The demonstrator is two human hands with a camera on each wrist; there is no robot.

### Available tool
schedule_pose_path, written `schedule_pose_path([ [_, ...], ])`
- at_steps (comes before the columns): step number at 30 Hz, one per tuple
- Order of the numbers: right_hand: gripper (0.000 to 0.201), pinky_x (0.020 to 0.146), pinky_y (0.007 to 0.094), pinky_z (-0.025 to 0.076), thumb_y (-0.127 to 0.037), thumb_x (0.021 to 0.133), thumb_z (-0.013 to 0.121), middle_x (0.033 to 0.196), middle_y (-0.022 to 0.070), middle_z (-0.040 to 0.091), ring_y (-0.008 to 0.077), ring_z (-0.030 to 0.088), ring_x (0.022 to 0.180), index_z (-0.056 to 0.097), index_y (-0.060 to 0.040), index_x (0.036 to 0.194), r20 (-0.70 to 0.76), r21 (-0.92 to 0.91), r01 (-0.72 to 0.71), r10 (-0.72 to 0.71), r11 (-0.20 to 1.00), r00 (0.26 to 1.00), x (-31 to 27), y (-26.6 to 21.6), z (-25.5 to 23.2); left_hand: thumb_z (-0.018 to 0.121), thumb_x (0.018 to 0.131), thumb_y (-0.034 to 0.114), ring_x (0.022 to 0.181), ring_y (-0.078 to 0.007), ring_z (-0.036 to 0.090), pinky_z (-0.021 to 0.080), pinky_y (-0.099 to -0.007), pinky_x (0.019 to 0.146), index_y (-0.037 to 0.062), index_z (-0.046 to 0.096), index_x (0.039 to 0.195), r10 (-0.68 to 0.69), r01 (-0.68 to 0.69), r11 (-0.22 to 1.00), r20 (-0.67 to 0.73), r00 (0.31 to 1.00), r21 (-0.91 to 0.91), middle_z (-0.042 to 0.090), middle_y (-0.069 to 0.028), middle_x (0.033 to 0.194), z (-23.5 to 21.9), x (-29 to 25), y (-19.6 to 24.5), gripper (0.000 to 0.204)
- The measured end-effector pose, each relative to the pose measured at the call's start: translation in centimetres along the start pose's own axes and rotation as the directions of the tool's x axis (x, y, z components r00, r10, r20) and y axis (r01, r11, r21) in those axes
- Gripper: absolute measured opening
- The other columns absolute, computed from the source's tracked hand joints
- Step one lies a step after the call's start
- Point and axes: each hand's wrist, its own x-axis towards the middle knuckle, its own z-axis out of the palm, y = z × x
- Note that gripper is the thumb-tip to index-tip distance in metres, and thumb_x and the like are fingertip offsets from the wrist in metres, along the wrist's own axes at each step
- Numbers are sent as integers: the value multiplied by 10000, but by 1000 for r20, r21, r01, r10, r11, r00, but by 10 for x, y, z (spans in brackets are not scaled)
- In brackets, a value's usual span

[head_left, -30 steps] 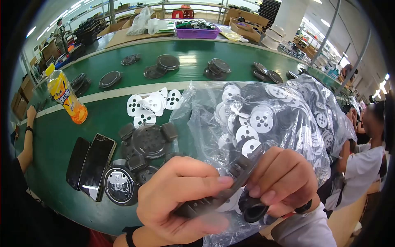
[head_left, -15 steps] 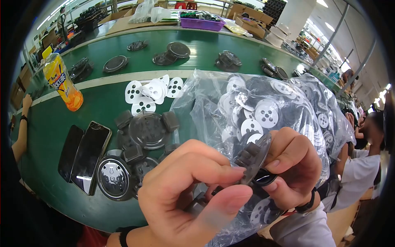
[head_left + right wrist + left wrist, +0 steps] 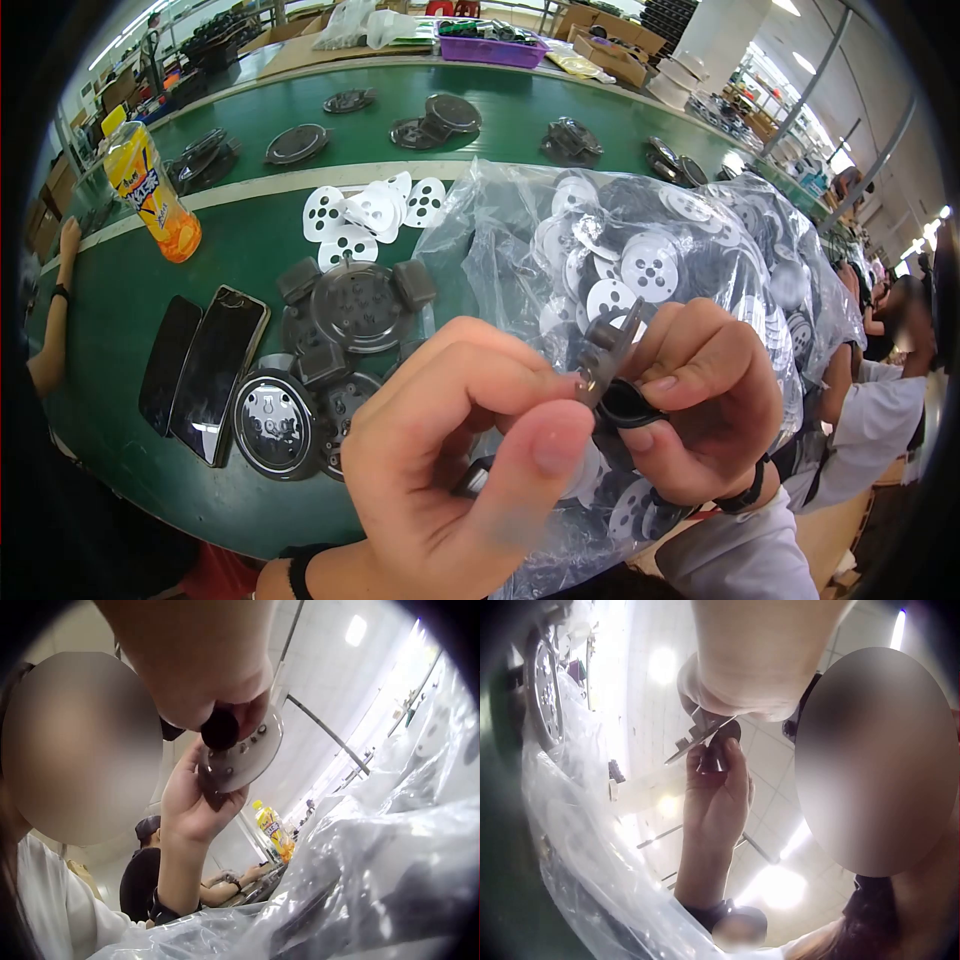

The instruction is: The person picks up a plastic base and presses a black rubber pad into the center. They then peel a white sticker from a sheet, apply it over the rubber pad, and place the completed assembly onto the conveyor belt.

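Pinching a translucent grey plastic disc [image 3: 612, 345], the left hand [image 3: 465, 450] had its fingers curled, thumb against forefinger. The right hand [image 3: 710, 400] gripped a small black cupped piece [image 3: 630, 403] between thumb and fingers, close beside the disc. Toward the left edge of the green tabletop [image 3: 270, 520] lay two dark phones [image 3: 218, 375], then round grey plastic housings [image 3: 362, 307]. A clear plastic bag [image 3: 480, 240] of white perforated discs [image 3: 650, 268] spread toward the right edge. Near the far left corner stood a yellow-capped orange drink bottle [image 3: 150, 190].
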Motion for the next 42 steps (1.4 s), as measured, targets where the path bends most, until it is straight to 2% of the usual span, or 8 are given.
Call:
schedule_pose_path([
  [4,266,523,255,408,65,636,713,724,98,535,178,538,605,570,3,851,15,-149,69,-67,986,998,0,-5,-1,398,918,344,714,-139,455,352,-254,629,-34,472,723,84,-87,989,28,996,116,522,-147,783,-2,0,1,432],
  [7,205,522,250,414,19,681,644,726,85,451,152,455,583,497,0,822,96,-258,92,-70,962,993,1,-12,0,374,920,319,713,-147,464,353,-262,631,-41,481,725,130,-129,991,-51,990,35,525,-149,787,4,-3,-4,423],
  [10,222,513,260,421,12,661,671,703,74,453,161,474,562,515,-10,818,80,-336,103,-81,936,993,1,-15,2,367,913,292,708,-151,466,352,-267,632,-38,480,717,125,-126,984,13,992,128,518,-143,774,1,0,-1,400],
  [15,241,494,266,402,5,618,714,664,59,475,170,508,547,541,-30,781,69,-435,127,-107,892,992,3,-18,2,391,888,297,696,-150,454,343,-269,629,-33,477,712,113,-113,985,5,994,133,505,-130,759,0,2,-2,384],
  [20,251,494,262,395,16,600,719,670,63,489,170,516,552,545,-29,776,66,-440,134,-117,888,991,3,-18,1,409,874,321,691,-150,440,334,-269,635,-22,465,704,105,-102,989,-20,994,106,498,-125,770,2,2,-3,387],
  [28,288,511,252,404,28,590,728,681,58,497,169,525,576,543,-37,802,41,-415,94,-85,905,996,2,-15,1,413,871,353,706,-145,431,335,-271,641,-5,421,736,56,-63,994,84,995,91,474,-122,798,-2,5,2,382],
  [38,517,555,253,329,-101,456,843,742,50,490,140,463,607,530,-56,865,-16,-399,97,-113,912,994,4,-8,2,427,867,392,737,-138,457,356,-266,672,-6,438,796,-50,49,999,67,996,16,475,-106,824,0,1,2,404],
  [42,553,558,255,313,-126,437,851,733,50,488,134,442,609,525,-47,876,-32,-425,123,-151,897,988,4,-7,5,489,845,332,743,-129,454,360,-262,677,-6,436,812,-38,43,995,51,998,-87,473,-99,836,3,-1,-1,344],
])
